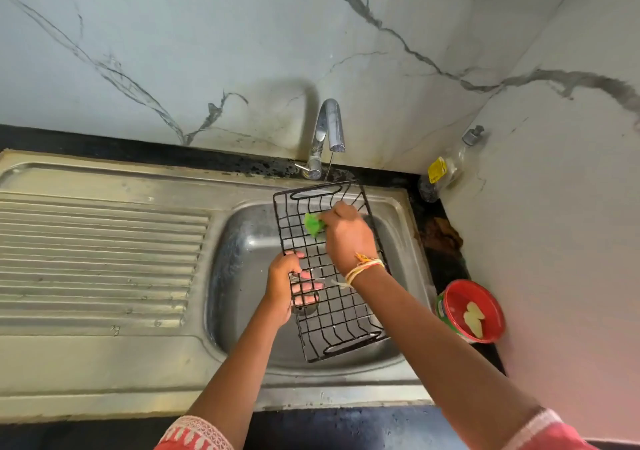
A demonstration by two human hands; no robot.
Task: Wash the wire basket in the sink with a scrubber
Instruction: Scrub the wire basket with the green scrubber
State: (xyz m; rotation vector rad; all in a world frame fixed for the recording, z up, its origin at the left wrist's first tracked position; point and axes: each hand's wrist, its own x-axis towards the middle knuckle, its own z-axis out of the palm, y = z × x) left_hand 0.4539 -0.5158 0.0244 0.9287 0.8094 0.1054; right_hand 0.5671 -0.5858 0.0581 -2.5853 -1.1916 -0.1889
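A black wire basket (341, 314) is held tilted over the steel sink bowl (242, 262). My left hand (284, 287) grips the basket's left rim, with the fingers curled through the grid. My right hand (346, 233) holds a green scrubber (313, 224) and presses it against the wires in the basket's upper part. A thin stream of water runs from the chrome tap (330, 127) onto the basket's far edge.
A ribbed steel drainboard (97, 259) lies left of the bowl. A red tub (472, 311) with pale soap pieces sits on the black counter at the right. A clear pump bottle (446, 165) stands in the back corner by the marble wall.
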